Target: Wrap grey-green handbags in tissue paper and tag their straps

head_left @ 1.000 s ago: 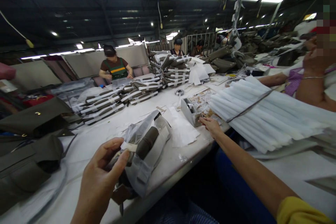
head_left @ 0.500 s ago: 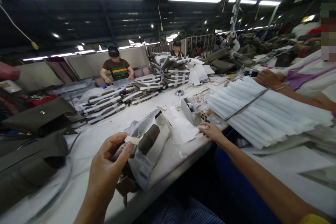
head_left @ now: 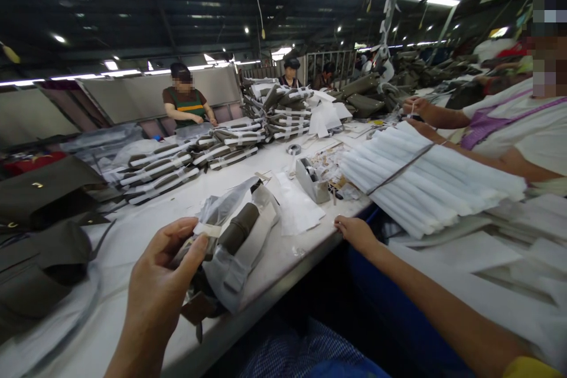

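Note:
My left hand pinches the near end of a wrapped olive leather piece, thumb on one side and fingers on the other. A pale strip lies at my thumb tip. Greyish translucent wrapping sits loosely around the leather, which rests on the white table near its front edge. My right hand is at the table edge with its fingers drawn together; a tiny whitish bit shows at the fingertips, too small to name. Just beyond it stands a grey tape dispenser.
White sheets lie beside the dispenser. A strapped bundle of white rolls juts over the right edge, near a co-worker's hands. Olive bags fill the left. Wrapped straps are piled behind; another person works across the table.
My right hand has drawn away from the dispenser towards the table edge, its fingers now closed together. My left hand keeps its hold. The view has turned slightly right.

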Demonstrator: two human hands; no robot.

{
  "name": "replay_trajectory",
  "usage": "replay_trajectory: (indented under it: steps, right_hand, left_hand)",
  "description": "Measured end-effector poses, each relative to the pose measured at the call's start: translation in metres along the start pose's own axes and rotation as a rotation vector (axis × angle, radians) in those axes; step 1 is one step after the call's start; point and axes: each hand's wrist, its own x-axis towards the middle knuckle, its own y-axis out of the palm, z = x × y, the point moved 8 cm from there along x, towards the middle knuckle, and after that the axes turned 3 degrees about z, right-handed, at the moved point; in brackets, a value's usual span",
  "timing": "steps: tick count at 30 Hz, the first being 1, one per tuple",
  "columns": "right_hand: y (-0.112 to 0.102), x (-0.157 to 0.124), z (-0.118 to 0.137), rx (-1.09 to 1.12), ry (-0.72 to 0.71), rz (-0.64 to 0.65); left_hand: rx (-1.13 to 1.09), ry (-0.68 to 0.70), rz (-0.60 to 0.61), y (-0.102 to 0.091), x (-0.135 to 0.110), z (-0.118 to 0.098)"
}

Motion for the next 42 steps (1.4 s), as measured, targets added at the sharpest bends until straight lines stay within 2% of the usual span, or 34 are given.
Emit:
replay_trajectory:
  steps: [6,10,12,15,18,21,24,27,30,33,37,42]
  right_hand:
    - [0.014,-0.025,0.006,-0.116,-0.035,-0.025]
    - [-0.002,-0.031,0.001,-0.071,-0.048,-0.005]
    - [-0.023,-0.019,0.001,-0.03,-0.048,-0.04]
    - [-0.061,0.014,0.007,0.047,-0.035,-0.155]
    - [-0.077,0.05,0.019,0.171,-0.04,-0.159]
    - [-0.067,0.066,0.03,0.322,-0.048,-0.047]
    - [-0.041,0.056,0.031,0.424,-0.04,0.1]
    - [-0.017,0.038,0.02,0.415,0.0,0.206]
    - [-0.004,0.028,0.006,0.308,0.051,0.252]
    - [-0.002,0.029,0.002,0.139,0.049,0.243]
    - [-0.006,0.033,0.011,-0.097,0.0,0.16]
    - [-0.008,0.035,0.016,-0.25,-0.004,0.064]
  left_hand:
    - [0.023,-0.008,-0.005,-0.001,0.0,0.001]
    - [0.008,-0.029,0.002,0.0,-0.001,0.002]
    - [-0.001,-0.026,0.0,0.001,-0.001,0.0]
    - [-0.002,-0.03,-0.003,0.0,-0.001,-0.001]
    - [0.021,-0.032,0.007,-0.002,0.001,0.003]
    - [0.053,-0.031,0.022,-0.005,0.002,0.006]
    - [0.055,-0.034,0.019,-0.006,0.0,0.004]
    - [0.036,-0.05,0.009,-0.004,-0.001,0.001]
    - [0.025,-0.064,-0.003,-0.003,-0.001,0.001]
    - [0.032,-0.052,-0.017,-0.004,0.001,0.003]
    - [0.026,-0.048,-0.022,-0.005,0.001,0.005]
    - [0.055,-0.048,-0.029,-0.004,-0.005,-0.003]
